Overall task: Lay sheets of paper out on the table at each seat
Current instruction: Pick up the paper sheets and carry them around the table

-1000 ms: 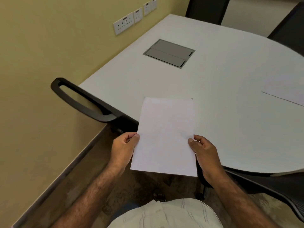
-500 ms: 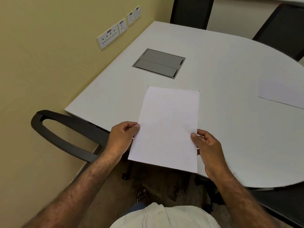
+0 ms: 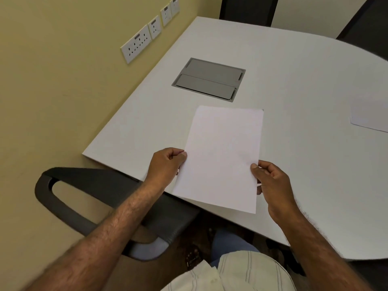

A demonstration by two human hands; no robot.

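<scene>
A blank white sheet of paper (image 3: 222, 156) hangs just over the near part of the white table (image 3: 294, 85), its near edge sticking out past the table's edge. My left hand (image 3: 165, 164) pinches the sheet's left edge. My right hand (image 3: 273, 181) pinches its right edge. Another white sheet (image 3: 371, 116) lies flat on the table at the far right, partly cut off by the frame.
A grey cable hatch (image 3: 209, 79) is set into the table beyond the held sheet. A black chair armrest (image 3: 88, 190) is tucked under the table's near left corner. Wall sockets (image 3: 136, 44) line the yellow wall. Dark chairs (image 3: 247, 9) stand at the far side.
Both hands have carried the sheet forward, so it now lies mostly over the table. The view has moved closer to the table and the chair has slid left.
</scene>
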